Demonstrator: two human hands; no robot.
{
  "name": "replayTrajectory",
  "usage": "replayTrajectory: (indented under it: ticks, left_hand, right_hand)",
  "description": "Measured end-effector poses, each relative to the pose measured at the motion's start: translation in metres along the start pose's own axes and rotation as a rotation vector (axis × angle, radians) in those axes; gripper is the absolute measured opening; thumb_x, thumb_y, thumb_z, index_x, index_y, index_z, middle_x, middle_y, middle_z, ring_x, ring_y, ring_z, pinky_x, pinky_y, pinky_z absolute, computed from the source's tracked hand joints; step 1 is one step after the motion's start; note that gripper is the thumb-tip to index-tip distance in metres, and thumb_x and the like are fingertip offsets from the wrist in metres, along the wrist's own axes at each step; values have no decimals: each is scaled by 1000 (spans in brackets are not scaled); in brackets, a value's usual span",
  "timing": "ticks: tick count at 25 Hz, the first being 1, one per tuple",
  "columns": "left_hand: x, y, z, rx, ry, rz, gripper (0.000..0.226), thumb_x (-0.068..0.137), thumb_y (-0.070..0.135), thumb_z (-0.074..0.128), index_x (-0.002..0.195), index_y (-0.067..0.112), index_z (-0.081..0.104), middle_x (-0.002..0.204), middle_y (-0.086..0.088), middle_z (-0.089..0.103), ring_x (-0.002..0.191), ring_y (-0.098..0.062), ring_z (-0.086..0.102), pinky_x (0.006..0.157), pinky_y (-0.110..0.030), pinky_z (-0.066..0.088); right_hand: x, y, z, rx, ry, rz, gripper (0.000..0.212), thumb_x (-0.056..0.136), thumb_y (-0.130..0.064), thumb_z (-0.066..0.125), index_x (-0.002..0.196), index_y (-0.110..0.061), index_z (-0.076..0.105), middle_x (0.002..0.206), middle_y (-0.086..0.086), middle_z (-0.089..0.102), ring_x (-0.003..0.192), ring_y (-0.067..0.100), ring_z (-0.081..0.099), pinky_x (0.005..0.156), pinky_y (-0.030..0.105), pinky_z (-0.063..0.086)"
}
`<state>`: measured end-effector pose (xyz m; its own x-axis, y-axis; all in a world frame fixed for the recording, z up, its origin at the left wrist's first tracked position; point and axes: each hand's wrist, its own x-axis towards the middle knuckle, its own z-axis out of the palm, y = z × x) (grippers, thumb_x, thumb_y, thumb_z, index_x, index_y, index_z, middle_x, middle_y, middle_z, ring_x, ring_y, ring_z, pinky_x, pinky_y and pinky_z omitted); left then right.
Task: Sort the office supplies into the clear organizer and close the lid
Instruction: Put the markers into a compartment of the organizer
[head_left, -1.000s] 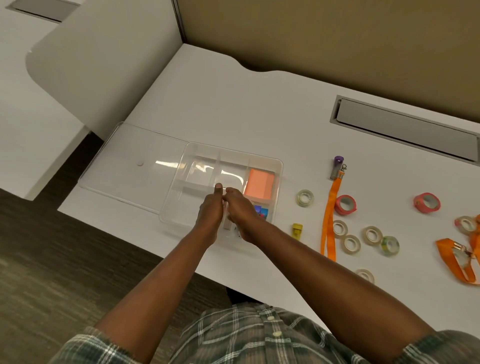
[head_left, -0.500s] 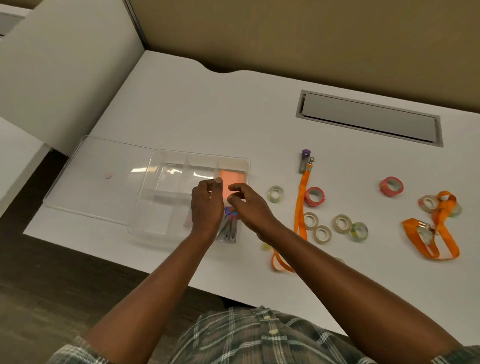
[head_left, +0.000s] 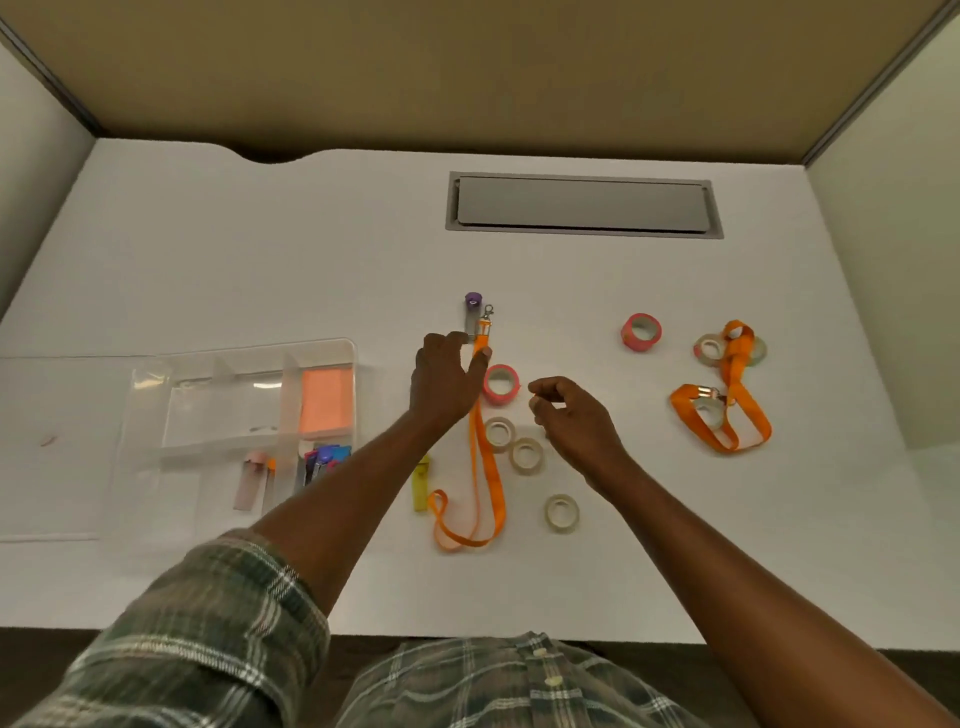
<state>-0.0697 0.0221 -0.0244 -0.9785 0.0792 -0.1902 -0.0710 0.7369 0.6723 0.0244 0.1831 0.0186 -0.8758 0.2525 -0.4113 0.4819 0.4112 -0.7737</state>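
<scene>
The clear organizer lies at the left of the white desk, holding orange sticky notes and markers. Its lid lies flat to its left. My left hand hovers open with spread fingers, the thumb touching the orange lanyard near its clip, beside a red tape roll. My right hand hangs half-curled just right of that roll, above clear tape rolls; nothing shows in its grasp. A purple-capped item and a yellow one lie nearby.
A second orange lanyard tangled with tape rolls lies at the right, with another red tape roll near it. A grey cable hatch is set into the desk's back. Partition walls close off the back and both sides.
Both hands have left the organizer and moved right to the lanyard and tape rolls. My head has turned right, so the organizer now sits at the far left.
</scene>
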Motion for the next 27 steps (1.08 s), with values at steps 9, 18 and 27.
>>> replayTrajectory:
  ticks: [9, 18, 27]
  left_hand:
    - [61, 24, 50, 309, -113, -126, 58, 95, 55, 48, 141, 20, 48, 135, -23, 42, 127, -43, 39, 103, -52, 38]
    - [57, 39, 47, 94, 146, 16, 40, 101, 30, 46, 105, -4, 67, 101, -30, 64, 96, -45, 61, 86, -46, 48]
    - [-21, 45, 20, -762, 138, -426, 10, 90, 9, 63, 99, 14, 62, 104, -18, 71, 74, -21, 60, 69, -40, 54]
  right_hand:
    - [-5, 74, -77, -106, 68, 64, 25, 95, -28, 57, 118, -24, 65, 121, -4, 64, 90, 9, 64, 85, 28, 47]
    - [0, 110, -117, -161, 148, 38, 24, 94, -22, 62, 117, -16, 66, 120, 1, 66, 84, 11, 65, 78, 25, 46]
    - [3, 138, -105, -537, 142, 16, 50, 91, -33, 64, 135, -9, 55, 148, 16, 43, 133, 36, 45, 102, 46, 44]
